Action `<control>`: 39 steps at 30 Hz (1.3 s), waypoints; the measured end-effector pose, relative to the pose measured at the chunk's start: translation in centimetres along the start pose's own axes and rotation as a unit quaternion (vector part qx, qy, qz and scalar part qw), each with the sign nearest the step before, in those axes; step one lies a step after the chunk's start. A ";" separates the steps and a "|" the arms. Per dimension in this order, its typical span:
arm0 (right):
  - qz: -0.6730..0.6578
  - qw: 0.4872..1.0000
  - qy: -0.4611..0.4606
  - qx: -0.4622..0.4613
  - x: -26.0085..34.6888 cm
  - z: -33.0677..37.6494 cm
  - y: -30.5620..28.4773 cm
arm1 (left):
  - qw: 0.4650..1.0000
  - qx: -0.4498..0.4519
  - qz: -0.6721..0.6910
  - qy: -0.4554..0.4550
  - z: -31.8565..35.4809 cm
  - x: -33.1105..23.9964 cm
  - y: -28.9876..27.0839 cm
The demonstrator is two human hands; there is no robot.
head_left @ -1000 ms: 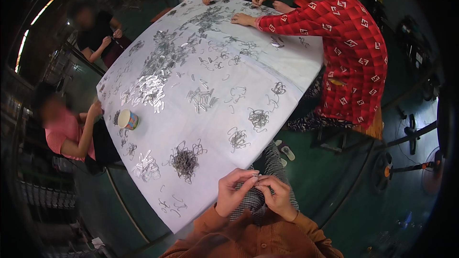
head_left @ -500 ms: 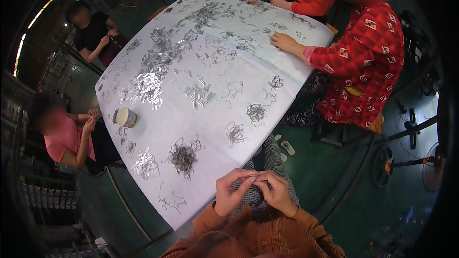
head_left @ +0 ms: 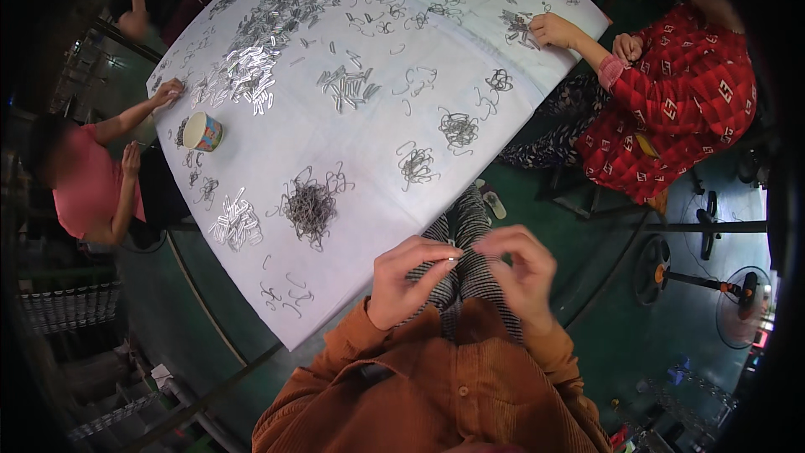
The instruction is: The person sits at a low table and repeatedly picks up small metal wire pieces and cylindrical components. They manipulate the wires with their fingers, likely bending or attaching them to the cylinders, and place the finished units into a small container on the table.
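Note:
Over my lap, off the near edge of the table, my left hand (head_left: 409,278) pinches a small shiny metal piece (head_left: 454,258) between thumb and fingertips. Its far end sticks out, and the fingers hide the rest. My right hand (head_left: 524,273) is just to the right, apart from that piece and blurred by motion. Whether it holds anything cannot be made out. On the table nearest my left hand lies a dark heap of bent wire hooks (head_left: 309,208). Left of that heap is a pile of bright flat metal pieces (head_left: 237,223). A smaller cluster of wire hooks (head_left: 417,165) lies near the right edge.
The white-covered table (head_left: 369,193) carries several more metal piles (head_left: 346,85). A paper cup (head_left: 202,132) stands near its left side. Co-workers sit around it, one in pink (head_left: 88,176), one in patterned red (head_left: 671,109). A fan (head_left: 742,306) stands at right.
My hands were together at the metal piece; the right has moved away to the right. The view has shifted. The co-worker in pink now reaches one hand onto the table.

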State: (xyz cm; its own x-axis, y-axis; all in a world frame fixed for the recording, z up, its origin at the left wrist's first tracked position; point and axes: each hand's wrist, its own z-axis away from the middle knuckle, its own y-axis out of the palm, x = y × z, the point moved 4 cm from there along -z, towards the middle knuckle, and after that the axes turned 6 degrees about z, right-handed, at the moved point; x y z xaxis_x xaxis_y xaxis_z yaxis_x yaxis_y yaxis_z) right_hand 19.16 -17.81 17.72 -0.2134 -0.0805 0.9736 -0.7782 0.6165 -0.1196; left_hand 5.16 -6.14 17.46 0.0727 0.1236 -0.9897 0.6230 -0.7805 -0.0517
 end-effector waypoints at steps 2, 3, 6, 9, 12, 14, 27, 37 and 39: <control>-0.320 0.944 -0.078 0.038 4.9 -1.1 -1.7 | 1.000 0.010 0.010 0.003 0.0 0.4 0.0; -0.395 0.912 -0.093 0.057 7.5 -1.6 -1.8 | 1.000 0.007 0.013 0.007 0.2 0.8 -0.1; -0.545 0.822 -0.114 0.119 15.6 -3.3 -1.9 | 0.999 0.027 0.020 0.005 0.3 1.2 0.0; -0.589 0.770 -0.102 0.223 18.7 -5.1 0.0 | 0.999 0.021 0.025 0.016 0.6 1.5 0.0; -0.583 0.775 -0.083 0.228 18.2 -4.6 -0.1 | 0.999 0.037 0.035 0.004 0.7 1.0 0.1; -0.568 0.788 -0.090 0.219 18.3 -5.0 0.0 | 0.998 0.047 0.038 -0.002 0.8 1.1 0.3; -0.429 0.809 -0.214 0.341 20.4 -4.7 -1.9 | 0.986 0.167 -0.023 0.000 -2.1 10.1 1.7; -0.386 0.753 -0.184 0.500 16.9 -3.1 1.1 | 0.974 0.215 -0.048 0.052 -3.8 12.4 2.9; -0.390 0.723 -0.125 0.557 12.7 -2.8 3.6 | 0.981 0.181 -0.060 0.043 -3.2 12.9 1.5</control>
State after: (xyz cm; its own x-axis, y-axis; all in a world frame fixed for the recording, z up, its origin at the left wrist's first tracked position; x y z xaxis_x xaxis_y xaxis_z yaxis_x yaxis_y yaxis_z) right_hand 15.29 -14.41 30.23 0.5553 -0.2877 0.7803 -0.6825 -0.6938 0.2299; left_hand 9.49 -3.80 5.08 0.0899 0.2674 -0.9594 0.3140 -0.9218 -0.2275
